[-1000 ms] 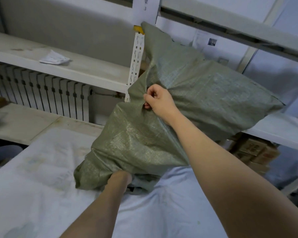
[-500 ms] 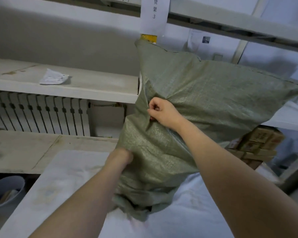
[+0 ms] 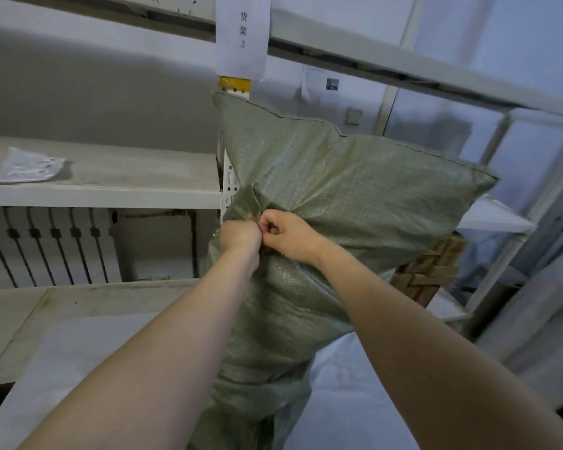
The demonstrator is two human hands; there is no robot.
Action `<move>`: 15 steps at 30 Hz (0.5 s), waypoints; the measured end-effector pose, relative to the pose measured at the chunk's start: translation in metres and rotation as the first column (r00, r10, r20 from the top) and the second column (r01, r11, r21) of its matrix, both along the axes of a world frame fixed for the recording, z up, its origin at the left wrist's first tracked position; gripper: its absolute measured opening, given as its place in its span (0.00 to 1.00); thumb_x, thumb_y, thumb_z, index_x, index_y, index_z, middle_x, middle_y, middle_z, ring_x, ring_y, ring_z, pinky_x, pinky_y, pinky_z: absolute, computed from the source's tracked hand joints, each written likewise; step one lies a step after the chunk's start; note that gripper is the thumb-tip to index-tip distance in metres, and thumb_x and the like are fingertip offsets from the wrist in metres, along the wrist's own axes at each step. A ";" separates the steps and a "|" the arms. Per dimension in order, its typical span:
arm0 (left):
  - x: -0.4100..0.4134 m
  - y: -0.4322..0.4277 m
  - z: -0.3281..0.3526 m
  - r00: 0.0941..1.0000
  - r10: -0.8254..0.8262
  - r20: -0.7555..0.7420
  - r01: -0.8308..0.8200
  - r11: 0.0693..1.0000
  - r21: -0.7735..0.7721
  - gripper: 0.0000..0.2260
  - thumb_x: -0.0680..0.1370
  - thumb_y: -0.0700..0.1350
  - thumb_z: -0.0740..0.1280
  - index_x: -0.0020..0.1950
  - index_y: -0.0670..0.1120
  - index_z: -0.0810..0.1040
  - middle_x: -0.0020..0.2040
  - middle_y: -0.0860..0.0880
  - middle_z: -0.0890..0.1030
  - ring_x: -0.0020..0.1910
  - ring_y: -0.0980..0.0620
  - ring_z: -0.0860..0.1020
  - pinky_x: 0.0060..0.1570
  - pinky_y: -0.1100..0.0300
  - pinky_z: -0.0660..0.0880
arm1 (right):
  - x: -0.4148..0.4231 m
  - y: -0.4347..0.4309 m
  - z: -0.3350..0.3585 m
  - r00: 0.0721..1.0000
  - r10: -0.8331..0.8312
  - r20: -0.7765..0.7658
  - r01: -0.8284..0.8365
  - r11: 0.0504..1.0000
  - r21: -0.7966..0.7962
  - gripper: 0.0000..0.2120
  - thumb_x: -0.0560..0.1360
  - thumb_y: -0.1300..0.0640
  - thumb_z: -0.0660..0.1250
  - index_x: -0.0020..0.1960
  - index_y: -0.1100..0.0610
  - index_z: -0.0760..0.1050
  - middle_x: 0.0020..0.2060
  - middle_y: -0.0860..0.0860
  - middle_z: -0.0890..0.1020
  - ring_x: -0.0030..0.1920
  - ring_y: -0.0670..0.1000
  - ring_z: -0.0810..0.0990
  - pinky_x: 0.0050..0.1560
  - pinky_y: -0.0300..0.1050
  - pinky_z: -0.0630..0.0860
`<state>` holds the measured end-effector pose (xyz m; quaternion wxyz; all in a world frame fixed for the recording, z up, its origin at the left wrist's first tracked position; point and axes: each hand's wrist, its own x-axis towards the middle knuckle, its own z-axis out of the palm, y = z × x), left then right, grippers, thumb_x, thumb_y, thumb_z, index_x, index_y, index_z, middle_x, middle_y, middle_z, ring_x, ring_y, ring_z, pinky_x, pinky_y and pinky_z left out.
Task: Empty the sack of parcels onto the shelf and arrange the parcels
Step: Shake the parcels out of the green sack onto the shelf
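Sack [image 3: 355, 196] hangs stitched end up, left hand [image 3: 239, 233] and right hand [image 3: 290, 237] each clenching its cloth, probably so parcels drop out.

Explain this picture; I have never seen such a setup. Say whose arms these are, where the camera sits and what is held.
No machine here: a person wears one camera on the head, looking forward and down at their own arms. The left hand and right hand sit side by side, both gripping a bunched fold of a green woven sack, raised above a white sheet. Behind is a white shelf with a small white packet on it.
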<state>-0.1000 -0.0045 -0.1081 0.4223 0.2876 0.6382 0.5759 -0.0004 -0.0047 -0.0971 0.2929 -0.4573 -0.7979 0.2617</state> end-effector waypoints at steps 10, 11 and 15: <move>0.009 0.010 0.009 0.917 0.291 0.273 -0.293 0.956 -0.034 0.17 0.83 0.39 0.50 0.69 0.38 0.68 0.68 0.44 0.74 0.66 0.44 0.72 0.56 0.58 0.66 | 0.058 -0.020 -0.026 0.792 -0.494 -0.360 0.531 0.847 0.006 0.21 0.80 0.44 0.62 0.33 0.53 0.80 0.28 0.48 0.83 0.32 0.46 0.83 0.42 0.43 0.80; 0.011 0.009 0.012 0.880 0.320 0.351 -0.328 0.944 -0.038 0.17 0.83 0.39 0.48 0.69 0.39 0.68 0.68 0.46 0.75 0.66 0.45 0.72 0.55 0.60 0.64 | 0.065 -0.022 -0.028 0.695 -0.579 -0.426 0.634 0.773 -0.019 0.24 0.80 0.42 0.59 0.32 0.53 0.79 0.28 0.49 0.83 0.33 0.48 0.83 0.42 0.44 0.79; 0.010 0.001 0.024 0.798 0.442 0.409 -0.425 0.895 -0.136 0.21 0.85 0.46 0.46 0.71 0.42 0.70 0.69 0.49 0.75 0.68 0.49 0.70 0.59 0.64 0.61 | 0.092 -0.032 -0.037 0.370 -0.842 -0.392 0.901 0.428 -0.069 0.29 0.81 0.38 0.50 0.36 0.59 0.74 0.30 0.50 0.77 0.36 0.54 0.78 0.35 0.47 0.70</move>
